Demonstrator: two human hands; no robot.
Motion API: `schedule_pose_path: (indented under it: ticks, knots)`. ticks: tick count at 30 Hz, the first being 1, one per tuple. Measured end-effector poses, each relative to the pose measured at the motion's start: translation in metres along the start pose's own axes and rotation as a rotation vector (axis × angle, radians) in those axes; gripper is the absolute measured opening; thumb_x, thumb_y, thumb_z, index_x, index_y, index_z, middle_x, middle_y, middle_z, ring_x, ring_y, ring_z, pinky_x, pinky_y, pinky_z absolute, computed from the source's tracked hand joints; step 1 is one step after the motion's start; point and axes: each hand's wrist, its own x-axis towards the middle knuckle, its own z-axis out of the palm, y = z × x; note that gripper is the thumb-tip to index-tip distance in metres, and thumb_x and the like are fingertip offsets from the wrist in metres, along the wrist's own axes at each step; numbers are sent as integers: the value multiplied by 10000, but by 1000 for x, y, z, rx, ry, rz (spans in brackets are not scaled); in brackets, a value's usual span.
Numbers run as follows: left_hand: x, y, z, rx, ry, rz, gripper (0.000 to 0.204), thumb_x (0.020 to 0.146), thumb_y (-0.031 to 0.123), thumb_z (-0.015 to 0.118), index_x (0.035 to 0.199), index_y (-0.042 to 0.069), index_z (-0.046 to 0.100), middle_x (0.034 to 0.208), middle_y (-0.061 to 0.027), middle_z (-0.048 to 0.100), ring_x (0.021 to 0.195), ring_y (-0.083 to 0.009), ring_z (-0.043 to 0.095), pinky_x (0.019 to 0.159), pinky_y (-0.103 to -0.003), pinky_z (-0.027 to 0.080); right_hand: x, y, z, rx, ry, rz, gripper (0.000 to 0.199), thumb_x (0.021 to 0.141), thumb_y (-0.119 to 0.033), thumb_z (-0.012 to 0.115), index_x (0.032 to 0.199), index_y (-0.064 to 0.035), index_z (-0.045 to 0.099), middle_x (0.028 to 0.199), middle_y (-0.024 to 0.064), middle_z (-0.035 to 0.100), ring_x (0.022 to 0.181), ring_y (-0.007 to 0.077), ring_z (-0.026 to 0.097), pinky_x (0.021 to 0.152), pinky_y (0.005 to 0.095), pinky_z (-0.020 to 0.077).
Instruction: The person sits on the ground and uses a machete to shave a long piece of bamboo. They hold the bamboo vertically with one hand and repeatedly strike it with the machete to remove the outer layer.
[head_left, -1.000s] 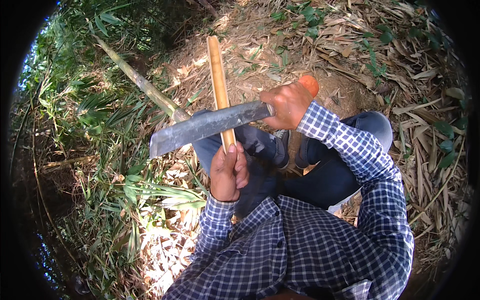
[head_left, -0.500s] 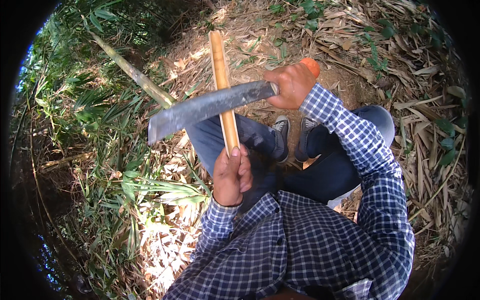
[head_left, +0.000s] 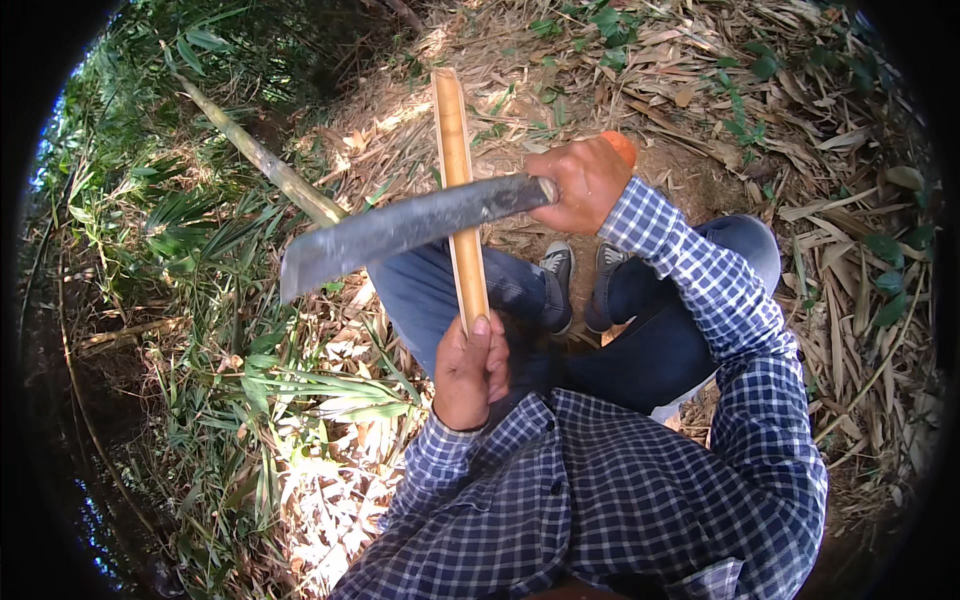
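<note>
The right hand [head_left: 585, 185], clenched on the orange-handled machete [head_left: 410, 225], has lifted the blade higher across the bamboo strip [head_left: 458, 190] — apparently readying another shaving stroke. The left hand [head_left: 470, 370] grips the strip's lower end, pointing it toward twelve o'clock.
</note>
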Motion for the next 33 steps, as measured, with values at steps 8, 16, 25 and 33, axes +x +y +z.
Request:
schedule_pose_path:
  ticks: [8, 16, 25, 33]
  knots:
    - [8, 2, 1, 17, 16, 7, 242, 1061, 289, 416, 1036, 56, 479, 658, 16, 402, 405, -48, 300, 355, -203, 253, -2, -17, 3, -67, 36, -53, 236, 663, -252, 729, 721, -72, 588, 626, 97, 616, 593, 334, 634, 509, 461, 472]
    - [9, 3, 8, -5, 16, 8, 229, 1059, 287, 423, 1042, 67, 483, 660, 19, 399, 408, -48, 296, 357, -201, 252, -3, -19, 9, -73, 59, -84, 260, 666, -262, 756, 719, -75, 583, 607, 75, 585, 588, 305, 634, 512, 447, 477]
    - [-8, -5, 12, -21, -11, -38, 227, 1057, 283, 429, 1042, 63, 485, 658, 13, 399, 412, -49, 302, 360, -202, 251, 6, 12, 1, -75, 121, 23, 211, 666, -254, 743, 707, -91, 616, 595, 87, 612, 534, 290, 626, 490, 424, 483]
    - [-2, 0, 13, 17, 24, 23, 239, 1062, 278, 414, 1045, 49, 479, 657, 14, 402, 403, -46, 301, 351, -202, 249, -2, -9, 4, -65, 106, -109, 217, 672, -242, 734, 704, -78, 595, 624, 86, 619, 580, 293, 646, 510, 423, 507]
